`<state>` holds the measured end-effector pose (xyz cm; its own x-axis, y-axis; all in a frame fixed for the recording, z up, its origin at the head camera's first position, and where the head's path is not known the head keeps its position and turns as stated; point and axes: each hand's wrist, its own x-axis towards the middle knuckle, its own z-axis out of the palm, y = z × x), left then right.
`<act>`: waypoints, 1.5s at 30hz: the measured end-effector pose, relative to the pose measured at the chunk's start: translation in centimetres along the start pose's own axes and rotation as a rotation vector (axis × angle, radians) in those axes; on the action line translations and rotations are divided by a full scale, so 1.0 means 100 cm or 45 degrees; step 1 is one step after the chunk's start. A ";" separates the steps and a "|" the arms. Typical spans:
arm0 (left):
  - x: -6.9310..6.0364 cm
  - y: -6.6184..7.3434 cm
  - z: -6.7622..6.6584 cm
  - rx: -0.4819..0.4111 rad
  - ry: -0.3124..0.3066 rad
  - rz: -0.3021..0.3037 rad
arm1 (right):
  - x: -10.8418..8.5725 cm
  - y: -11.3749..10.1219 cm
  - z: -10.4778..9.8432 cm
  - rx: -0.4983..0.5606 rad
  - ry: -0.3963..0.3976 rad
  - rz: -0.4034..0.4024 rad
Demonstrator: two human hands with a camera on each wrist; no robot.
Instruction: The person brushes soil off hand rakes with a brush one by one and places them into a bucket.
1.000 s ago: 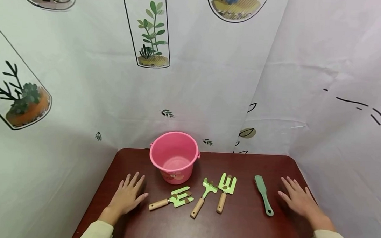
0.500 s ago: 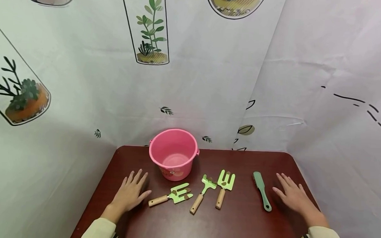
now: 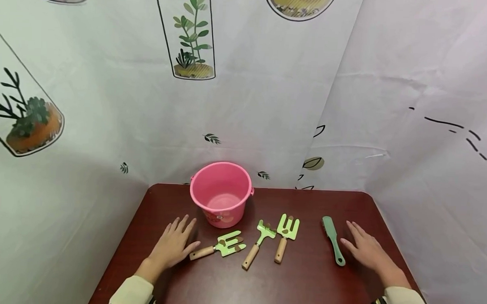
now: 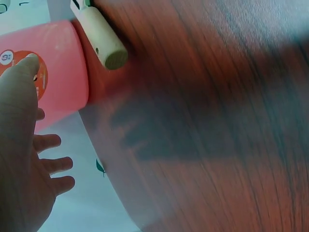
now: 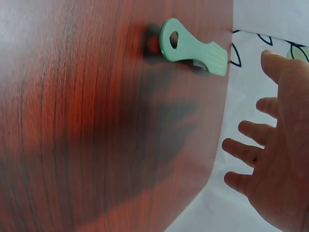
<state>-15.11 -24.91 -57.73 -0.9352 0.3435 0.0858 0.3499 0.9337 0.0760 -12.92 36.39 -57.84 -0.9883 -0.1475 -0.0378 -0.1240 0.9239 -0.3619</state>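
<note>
My left hand (image 3: pixel 171 246) hovers over the table's left side with fingers spread, holding nothing. Its thumb is close to the wooden handle of a green garden fork (image 3: pixel 224 245) that lies sideways. Behind that fork stands a pink bucket (image 3: pixel 221 214), also visible in the left wrist view. A small green rake (image 3: pixel 258 244) and a second garden fork (image 3: pixel 286 234) lie side by side in the middle. On the right, my right hand (image 3: pixel 366 250), fingers extended and holding nothing, is just right of a green brush (image 3: pixel 334 242). In the right wrist view the brush's handle (image 5: pixel 190 48) has a hole.
The dark red wooden table (image 3: pixel 295 292) has rounded far corners. White cloth (image 3: pixel 261 112) printed with plants hangs behind it and along both sides. The bucket stands near the far edge.
Both hands have moved inward, the left toward the fork's handle and the right toward the brush. The whole head view has shifted slightly upward. The tools and bucket stay in place.
</note>
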 end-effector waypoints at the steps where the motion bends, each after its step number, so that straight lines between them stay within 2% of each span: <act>1: 0.000 0.001 0.000 0.003 -0.001 0.006 | 0.000 -0.001 0.001 0.008 0.002 -0.001; 14: 0.002 0.019 0.006 -0.021 0.043 0.109 | 0.005 -0.016 0.017 0.049 0.041 0.013; 23: 0.008 0.033 0.013 -0.060 0.045 0.148 | 0.011 -0.023 0.033 0.089 0.062 0.046; 29: 0.010 0.039 0.020 -0.072 0.092 0.208 | 0.015 -0.023 0.045 0.119 0.081 0.083; 36: 0.011 0.044 0.023 -0.049 0.156 0.260 | 0.020 -0.028 0.052 0.119 0.090 0.140; 45: 0.011 0.051 0.032 -0.041 0.174 0.278 | 0.023 -0.031 0.062 0.048 0.087 0.190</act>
<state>-14.56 -19.45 -60.40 -0.8220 0.5177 0.2372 0.5463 0.8345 0.0719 -14.32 31.03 -62.60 -0.9994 0.0162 -0.0306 0.0269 0.9198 -0.3916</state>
